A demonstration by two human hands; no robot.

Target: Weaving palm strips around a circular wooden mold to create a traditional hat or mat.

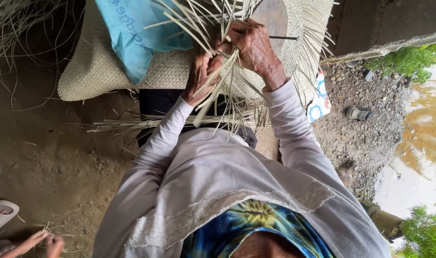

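A pale woven mat [96, 67] lies ahead of me, with loose straw strips [218, 81] fanning out from its unfinished edge. My left hand [201, 76] grips a bundle of these strips from below. My right hand [253, 48] presses down on the strips just above it, fingers curled over them. Both arms are in light long sleeves. A blue plastic bag [136, 33] rests on the mat at the upper left. More loose strips [132, 125] lie across my lap.
Bare dirt floor [46, 157] spreads to the left. Another person's small hand [46, 241] and a white sandal [0, 215] sit at the lower left. Gravel, a dark sandal [359, 113], muddy water [418, 143] and a concrete edge [385, 45] are on the right.
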